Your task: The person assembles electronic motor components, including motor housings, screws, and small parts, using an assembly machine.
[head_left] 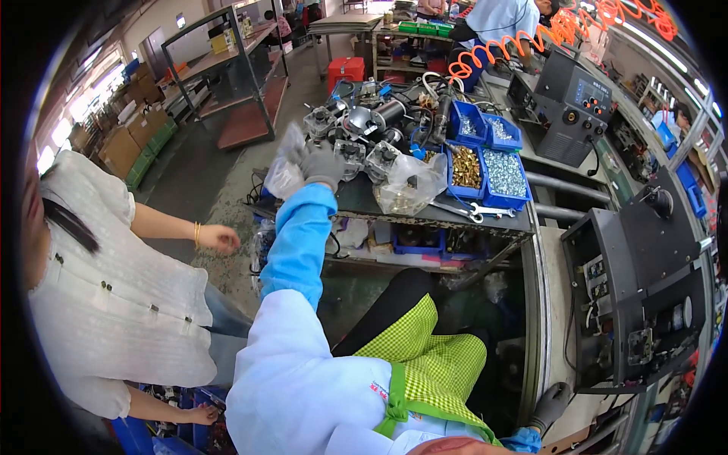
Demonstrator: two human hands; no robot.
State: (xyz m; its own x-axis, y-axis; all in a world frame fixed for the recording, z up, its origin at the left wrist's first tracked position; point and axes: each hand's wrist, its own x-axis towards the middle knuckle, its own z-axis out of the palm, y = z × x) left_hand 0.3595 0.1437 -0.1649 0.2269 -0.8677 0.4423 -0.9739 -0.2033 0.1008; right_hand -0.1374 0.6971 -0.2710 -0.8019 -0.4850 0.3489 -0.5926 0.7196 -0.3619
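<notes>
My left hand [322,165], in a grey glove and blue sleeve cover, reaches to the near left end of the cluttered worktable. Its fingers close on a clear plastic bag [285,168], partly hidden by the hand. Next to it lie silver metal housings [350,157] and a black cylindrical motor part [390,114]. Another clear bag of small parts [412,184] sits at the table's front edge, with wrenches [478,212] to its right. Far from these, my right hand [551,406], also gloved, lies with fingers stretched out along the bench edge at lower right.
Blue bins [506,176] of brass and silver fasteners stand on the table's right. A grey control unit [575,106] is behind them; an opened black machine casing [629,303] stands at right. A person in white [129,280] is close on my left. Orange coiled hoses [516,45] hang above.
</notes>
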